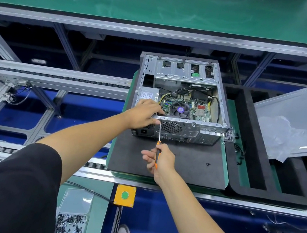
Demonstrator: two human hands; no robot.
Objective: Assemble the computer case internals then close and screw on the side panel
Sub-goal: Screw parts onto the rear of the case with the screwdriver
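An open computer case lies on its side on a dark mat, showing the motherboard, a CPU fan and the power supply. My left hand grips the near left top edge of the case's rear panel. My right hand holds an orange-and-black screwdriver, whose shaft points up at the rear panel beside the left hand. The grey side panel lies off the case, tilted on a black foam tray at the right. One loose black screw lies on the mat.
A black foam tray with slots stands right of the mat. A yellow box with a green button sits on the near rail. A clear box of several screws is at the lower left. Conveyor rails run left; a green belt lies behind.
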